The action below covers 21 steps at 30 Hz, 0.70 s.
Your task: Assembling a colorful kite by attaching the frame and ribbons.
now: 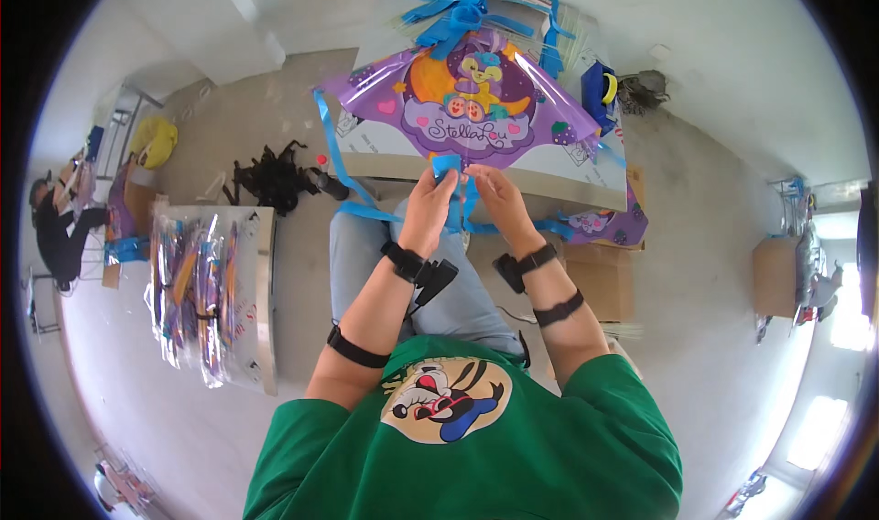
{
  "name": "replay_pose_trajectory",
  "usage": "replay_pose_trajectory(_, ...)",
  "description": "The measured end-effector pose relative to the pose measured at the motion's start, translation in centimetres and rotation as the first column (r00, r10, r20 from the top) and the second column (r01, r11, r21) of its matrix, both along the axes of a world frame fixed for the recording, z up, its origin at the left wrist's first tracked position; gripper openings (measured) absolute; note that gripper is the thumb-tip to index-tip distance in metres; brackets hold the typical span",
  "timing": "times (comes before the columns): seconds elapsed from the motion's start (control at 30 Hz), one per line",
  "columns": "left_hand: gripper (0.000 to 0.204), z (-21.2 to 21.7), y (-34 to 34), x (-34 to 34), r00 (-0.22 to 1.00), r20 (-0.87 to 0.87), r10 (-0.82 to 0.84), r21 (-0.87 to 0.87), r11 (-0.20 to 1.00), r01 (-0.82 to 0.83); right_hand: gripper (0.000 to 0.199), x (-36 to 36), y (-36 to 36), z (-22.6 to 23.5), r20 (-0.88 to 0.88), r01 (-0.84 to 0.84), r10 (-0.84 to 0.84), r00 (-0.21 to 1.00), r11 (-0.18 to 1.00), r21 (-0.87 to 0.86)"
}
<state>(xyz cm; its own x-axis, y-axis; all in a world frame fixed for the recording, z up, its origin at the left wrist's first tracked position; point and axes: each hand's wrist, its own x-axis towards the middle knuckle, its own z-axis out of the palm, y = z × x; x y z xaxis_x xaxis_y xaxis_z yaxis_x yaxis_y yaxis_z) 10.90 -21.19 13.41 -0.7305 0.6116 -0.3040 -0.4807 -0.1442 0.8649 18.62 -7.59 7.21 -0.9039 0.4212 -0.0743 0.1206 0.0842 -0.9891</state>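
Just above the middle of the frame, my left hand (427, 211) and my right hand (499, 200) meet at the lower tip of a purple kite (462, 108) lying on the white table (600, 174). My left fingers are pinched shut on a blue ribbon tail (447, 165) at that tip; my right fingers curl close on the same ribbon just beside them. More blue ribbon (444, 12) is bunched at the kite's top edge, upper centre. At left, one steel table (264, 291) carries a pile of kites in clear bags (192, 291), too overlapped to count. At right sits one cardboard box (774, 277); I cannot tell what it holds.
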Motion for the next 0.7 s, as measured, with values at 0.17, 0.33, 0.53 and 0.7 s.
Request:
replay_pose_trajectory(0.17,0.019,4.4,-2.7,1.0,0.928,-0.372,0.003,0.059,0.998,0.020,0.027,2.0,-7.5,8.4,-0.319,-0.026,-0.176,0.931,0.841,-0.540)
replay_pose_trajectory(0.33,0.025,10.9,-6.0,1.1,0.949,-0.293,-0.116,0.100,0.983,0.151,0.012,2.7,-9.8,11.0,-0.352,-0.123,-0.022,0.936,0.914,-0.386)
replay_pose_trajectory(0.53,0.029,16.0,-9.6,-2.6,0.922,-0.361,0.137,0.123,0.988,-0.099,0.007,2.6,-9.8,14.2,-0.279,-0.185,0.105,0.955,0.942,-0.280)
replay_pose_trajectory(0.7,0.031,22.8,-11.1,-4.8,0.889,-0.364,0.277,0.395,0.911,-0.121,0.024,2.9,-8.3,15.0,-0.391,-0.382,0.261,0.883,0.883,-0.274)
